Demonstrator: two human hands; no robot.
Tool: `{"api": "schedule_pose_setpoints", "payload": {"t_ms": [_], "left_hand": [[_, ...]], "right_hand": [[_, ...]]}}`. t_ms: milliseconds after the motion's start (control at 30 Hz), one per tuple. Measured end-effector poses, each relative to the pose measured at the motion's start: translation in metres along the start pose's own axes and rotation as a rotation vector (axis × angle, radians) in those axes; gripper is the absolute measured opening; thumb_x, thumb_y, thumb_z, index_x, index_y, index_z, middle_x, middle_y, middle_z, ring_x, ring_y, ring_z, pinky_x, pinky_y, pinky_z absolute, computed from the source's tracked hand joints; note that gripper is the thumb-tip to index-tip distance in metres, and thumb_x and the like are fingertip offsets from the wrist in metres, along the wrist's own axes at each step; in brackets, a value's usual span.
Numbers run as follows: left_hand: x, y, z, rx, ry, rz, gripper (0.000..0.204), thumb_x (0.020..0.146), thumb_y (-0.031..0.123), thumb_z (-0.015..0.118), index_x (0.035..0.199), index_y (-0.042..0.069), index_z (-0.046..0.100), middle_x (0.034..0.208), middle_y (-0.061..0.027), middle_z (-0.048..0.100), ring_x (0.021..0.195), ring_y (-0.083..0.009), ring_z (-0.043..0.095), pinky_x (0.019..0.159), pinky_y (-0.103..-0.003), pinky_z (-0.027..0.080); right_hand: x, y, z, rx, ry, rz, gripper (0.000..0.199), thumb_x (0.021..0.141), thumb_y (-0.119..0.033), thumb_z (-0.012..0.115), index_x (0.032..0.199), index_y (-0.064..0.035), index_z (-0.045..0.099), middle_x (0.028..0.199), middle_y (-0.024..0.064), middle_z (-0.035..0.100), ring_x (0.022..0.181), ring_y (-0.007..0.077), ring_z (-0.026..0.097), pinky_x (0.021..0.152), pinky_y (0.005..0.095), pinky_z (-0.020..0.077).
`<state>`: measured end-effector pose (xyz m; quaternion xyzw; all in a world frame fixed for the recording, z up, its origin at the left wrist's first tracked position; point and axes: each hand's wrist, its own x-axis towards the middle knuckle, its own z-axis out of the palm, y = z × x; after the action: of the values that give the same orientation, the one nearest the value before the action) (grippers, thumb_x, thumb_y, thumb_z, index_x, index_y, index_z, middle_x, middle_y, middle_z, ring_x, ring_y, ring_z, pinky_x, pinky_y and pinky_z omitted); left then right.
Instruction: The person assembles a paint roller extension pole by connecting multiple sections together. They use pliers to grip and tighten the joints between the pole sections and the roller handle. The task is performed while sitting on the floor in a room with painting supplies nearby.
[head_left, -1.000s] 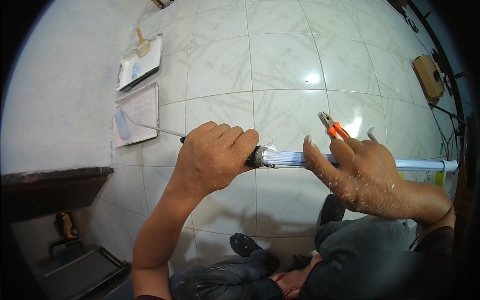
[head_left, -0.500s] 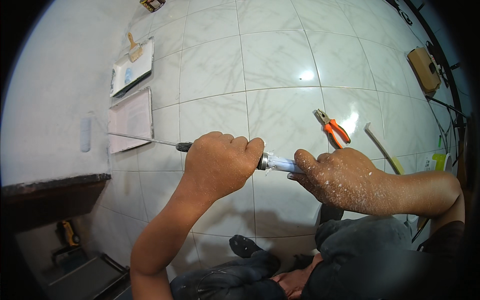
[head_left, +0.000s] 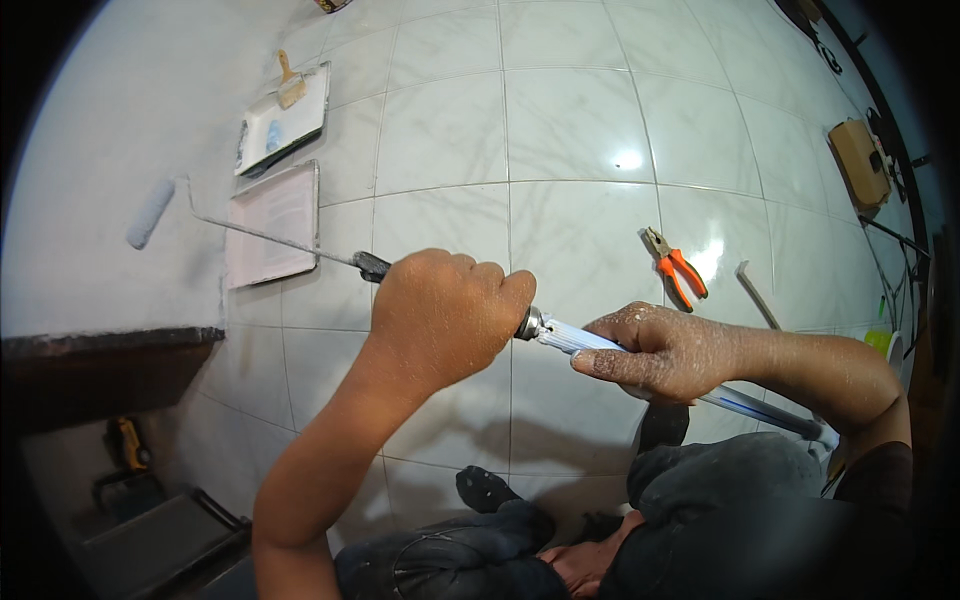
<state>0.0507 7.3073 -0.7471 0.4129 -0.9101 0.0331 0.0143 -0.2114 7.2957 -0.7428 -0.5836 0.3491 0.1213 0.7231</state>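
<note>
My left hand (head_left: 445, 315) is wrapped round the dark handle (head_left: 372, 266) of a paint roller. The roller's thin metal rod runs left to a pale, fuzzy roller sleeve (head_left: 152, 213) in front of the white wall. At the handle's right end, a metal collar (head_left: 531, 322) meets a ribbed, whitish-blue extension pole (head_left: 765, 409). My right hand (head_left: 668, 352), speckled with paint, is closed on that pole, with its thumb lying along the near side. The joint inside the collar is hidden.
Two paint trays stand by the wall: a pinkish one (head_left: 317, 220) and a white one (head_left: 322, 95) with a paintbrush (head_left: 291, 90) across it. Orange-handled pliers (head_left: 675, 268) and a pale strip (head_left: 757, 292) lie on the tiles. A dark ledge (head_left: 110, 375) is at left.
The roller sleeve has swung up and left and now tilts. My right hand has turned and shifted along the pole, whose lower length now shows beyond it.
</note>
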Motion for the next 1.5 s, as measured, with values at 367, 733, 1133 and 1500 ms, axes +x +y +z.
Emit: {"api": "schedule_pose_setpoints", "payload": {"t_ms": [367, 733, 1133, 1500], "left_hand": [[0.031, -0.007, -0.086, -0.113, -0.336, -0.19, 0.013, 0.076, 0.018, 0.073, 0.084, 0.009, 0.068, 0.064, -0.0102, 0.066, 0.059, -0.0329, 0.066, 0.056, -0.045, 0.051], [0.022, 0.012, -0.115, 0.034, -0.406, 0.033, 0.019, 0.074, 0.023, 0.08, 0.078, 0.012, 0.064, 0.062, -0.004, 0.065, 0.055, -0.025, 0.068, 0.048, -0.039, 0.049], [0.017, 0.018, -0.121, 0.091, -0.272, 0.016, 0.019, 0.074, 0.021, 0.077, 0.073, 0.012, 0.061, 0.058, -0.0049, 0.059, 0.051, -0.0253, 0.063, 0.048, -0.041, 0.046], [0.057, 0.012, -0.135, 0.149, -0.468, -0.13, 0.019, 0.079, 0.021, 0.076, 0.085, 0.007, 0.065, 0.066, -0.0102, 0.067, 0.058, -0.0305, 0.067, 0.054, -0.044, 0.05]], "right_hand": [[-0.027, -0.038, 0.015, -0.875, 0.62, -0.207, 0.036, 0.109, -0.035, 0.06, 0.109, -0.0007, 0.047, 0.066, 0.0169, 0.063, 0.051, 0.0357, 0.064, 0.044, 0.0489, 0.047], [-0.048, -0.044, 0.011, -0.152, 0.037, -0.302, 0.062, 0.114, -0.049, 0.042, 0.092, 0.0054, 0.063, 0.056, 0.011, 0.052, 0.052, 0.0263, 0.057, 0.055, 0.0451, 0.0482], [-0.037, -0.033, -0.006, 0.125, -0.26, -0.206, 0.056, 0.113, -0.053, 0.044, 0.103, 0.0006, 0.058, 0.06, 0.0037, 0.055, 0.057, 0.0162, 0.065, 0.052, 0.0391, 0.0487], [-0.032, -0.035, -0.005, -0.819, 0.626, -0.505, 0.033, 0.11, -0.034, 0.056, 0.109, -0.0008, 0.051, 0.072, 0.0186, 0.065, 0.054, 0.0327, 0.065, 0.046, 0.0455, 0.0486]]}}
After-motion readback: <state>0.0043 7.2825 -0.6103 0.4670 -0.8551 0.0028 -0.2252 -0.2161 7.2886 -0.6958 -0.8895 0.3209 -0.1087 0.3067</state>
